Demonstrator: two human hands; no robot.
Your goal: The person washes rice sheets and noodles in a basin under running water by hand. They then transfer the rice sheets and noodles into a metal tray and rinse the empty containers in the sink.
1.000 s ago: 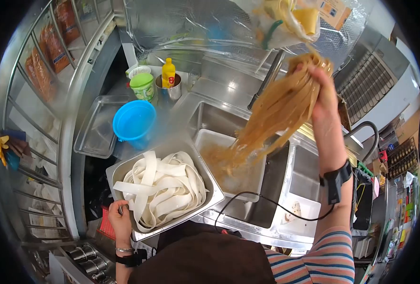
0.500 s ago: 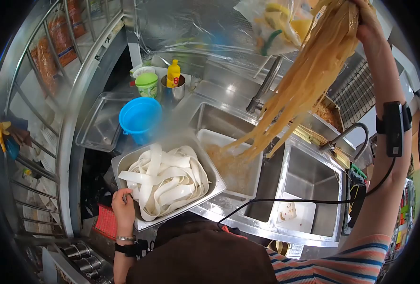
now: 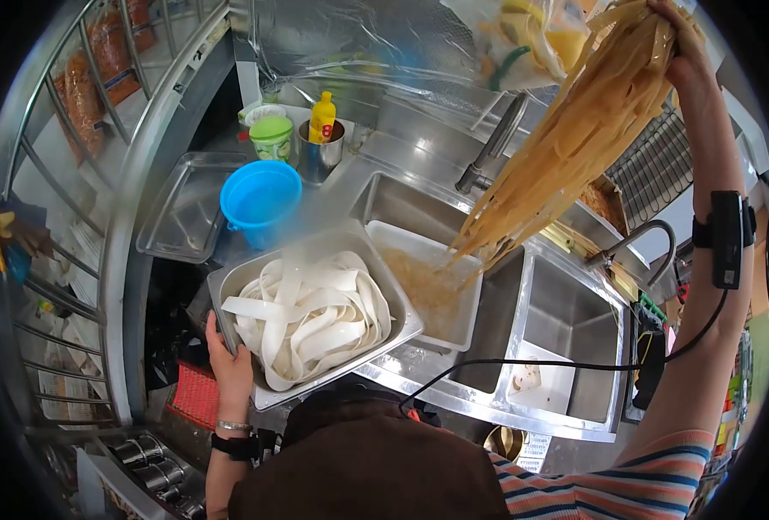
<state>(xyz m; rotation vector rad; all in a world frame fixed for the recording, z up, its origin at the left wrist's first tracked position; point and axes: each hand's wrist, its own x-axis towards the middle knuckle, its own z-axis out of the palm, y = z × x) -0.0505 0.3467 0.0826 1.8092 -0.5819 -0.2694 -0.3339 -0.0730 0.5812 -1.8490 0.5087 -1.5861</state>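
Observation:
High at the upper right, my right hand (image 3: 684, 48) is closed around a long bunch of brown strips (image 3: 566, 139). Their lower ends hang over a white tray (image 3: 473, 314) of cloudy brownish liquid in the sink. At the lower left, my left hand (image 3: 230, 368) is at the outer wall of a metal pan (image 3: 409, 322), its fingers against the side and apart. Wide white strips (image 3: 315, 321) lie heaped in the pan, which is slightly tilted.
Left of the sink are a blue bucket (image 3: 260, 204), a green-lidded tub (image 3: 272, 137), a yellow bottle (image 3: 322, 117) in a metal pot and a clear lid (image 3: 185, 208). Faucets (image 3: 493, 147) rise behind the basins. A black cable (image 3: 558, 367) crosses the right basin.
The brown strips have risen and shifted right with my right hand. My left hand has changed from curled fingers at the pan's rim to extended fingers along its side.

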